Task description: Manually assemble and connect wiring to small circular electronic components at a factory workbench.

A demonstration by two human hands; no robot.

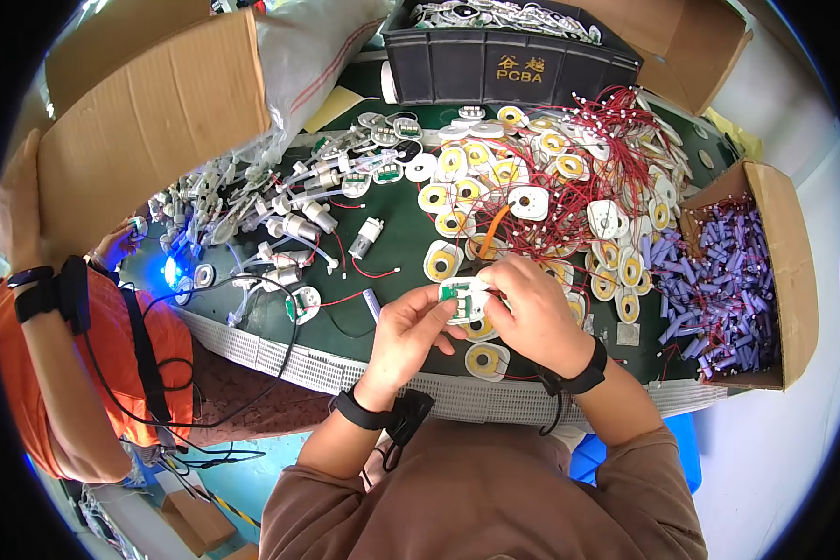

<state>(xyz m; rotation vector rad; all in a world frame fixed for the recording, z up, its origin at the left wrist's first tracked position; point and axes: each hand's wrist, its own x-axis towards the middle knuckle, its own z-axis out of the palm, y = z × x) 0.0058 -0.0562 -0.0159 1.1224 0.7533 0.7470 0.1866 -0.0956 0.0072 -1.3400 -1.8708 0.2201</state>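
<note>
Near the table's front edge, my left hand (406,333) grips a small white housing with a green circuit board (451,290) between thumb and fingers. My right hand (541,303) is closed in a pinch at the right side of that board; what its fingertips hold is hidden. Just beyond my right hand lies a tool with an orange handle (496,227), partly covered. Past it spreads a pile of white discs with yellow-ringed speakers (453,224) and thin red wires (532,238). Left of my left hand is a small motor pump (366,238) with red leads.
On the right stands a cardboard box of purple cylindrical cells (723,280). At the back is a black bin (504,70) of white parts. Pumps with tubing (299,224) heap up at the left, where a co-worker's arm (33,215) holds a cardboard flap (159,121). A blue light (172,272) glows there.
</note>
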